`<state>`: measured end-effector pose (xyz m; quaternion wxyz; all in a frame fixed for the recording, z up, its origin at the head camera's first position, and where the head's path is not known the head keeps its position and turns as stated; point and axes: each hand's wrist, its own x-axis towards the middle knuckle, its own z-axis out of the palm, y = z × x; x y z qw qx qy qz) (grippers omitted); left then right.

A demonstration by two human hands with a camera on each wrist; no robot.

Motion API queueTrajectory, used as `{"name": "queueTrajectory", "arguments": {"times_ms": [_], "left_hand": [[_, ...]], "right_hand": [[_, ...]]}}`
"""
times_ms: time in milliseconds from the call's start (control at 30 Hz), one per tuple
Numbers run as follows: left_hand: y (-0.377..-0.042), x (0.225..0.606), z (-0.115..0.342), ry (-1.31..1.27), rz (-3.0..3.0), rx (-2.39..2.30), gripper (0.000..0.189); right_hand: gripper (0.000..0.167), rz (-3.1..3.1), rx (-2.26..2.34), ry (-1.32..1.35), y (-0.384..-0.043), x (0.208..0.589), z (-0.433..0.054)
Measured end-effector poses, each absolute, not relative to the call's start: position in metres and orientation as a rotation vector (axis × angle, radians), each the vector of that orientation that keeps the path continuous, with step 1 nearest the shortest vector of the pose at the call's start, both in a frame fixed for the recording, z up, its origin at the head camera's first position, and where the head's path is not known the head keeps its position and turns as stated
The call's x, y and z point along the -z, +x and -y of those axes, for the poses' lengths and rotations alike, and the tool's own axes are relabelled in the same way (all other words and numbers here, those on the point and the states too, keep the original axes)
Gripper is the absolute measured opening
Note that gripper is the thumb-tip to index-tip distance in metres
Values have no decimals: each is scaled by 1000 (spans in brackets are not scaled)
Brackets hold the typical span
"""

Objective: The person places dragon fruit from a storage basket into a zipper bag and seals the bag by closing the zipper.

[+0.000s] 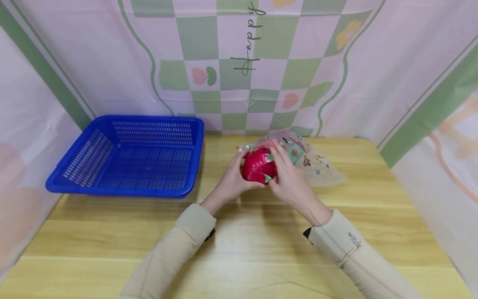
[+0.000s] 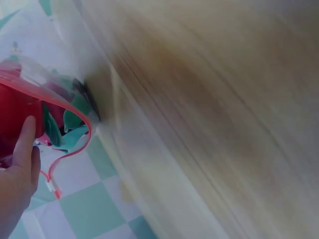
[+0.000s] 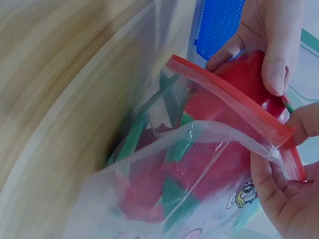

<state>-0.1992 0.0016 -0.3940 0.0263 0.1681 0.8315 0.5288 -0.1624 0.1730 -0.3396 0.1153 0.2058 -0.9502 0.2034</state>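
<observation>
Evidently the work is at the mouth of a clear bag (image 1: 325, 172), with a red fruit (image 1: 257, 166) sitting partly inside it. Left hand (image 1: 233, 174): grasping the fruit, thumb and fingers curved round its near side. Right hand (image 1: 293, 178): pinching the bag's red rim (image 3: 239, 102) between thumb and fingers, beside the fruit. More red, with green leaf shapes, shows through the plastic; whether that is all one fruit, I cannot tell. A slider (image 2: 52, 186) hangs at one end of the rim, so the zip looks undone.

Location: both hands and fruit are near the far side of the wooden table (image 1: 373, 216), right of the blue basket (image 1: 140, 192) and well apart from it.

Step, as judged: passing the fruit through the opening; direction, in or out, not determinable. Next move calls for the right hand to hold the rim wide and the left to guide the fruit without snagging its leaf tips on the plastic.
</observation>
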Motion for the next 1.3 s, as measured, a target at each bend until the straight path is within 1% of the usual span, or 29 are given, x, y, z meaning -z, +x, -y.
{"name": "queueTrajectory", "arguments": {"times_ms": [167, 367, 433, 667, 867, 1000, 1300], "left_hand": [[-199, 395, -2, 656, -2674, -1527, 103], [-199, 397, -3, 960, -2802, -1357, 97], [-199, 397, -4, 1002, -2823, -1334, 96], [-196, 388, -9, 907, -2861, -1262, 95], [-196, 384, -14, 851, -2860, -1321, 90], [-195, 385, -16, 821, -2858, -1363, 88], [-195, 385, -18, 594, -2783, -1568, 83]], "right_hand": [[78, 2783, -668, 641, -162, 341, -179], [77, 2779, -705, 632, -162, 341, -182], [76, 2783, -703, 628, -162, 341, -182], [75, 2803, -700, 663, -161, 340, -183], [71, 2794, -643, 705, -160, 341, -185], [73, 2794, -613, 702, -160, 341, -185], [77, 2802, -555, 668, -157, 344, -186]]}}
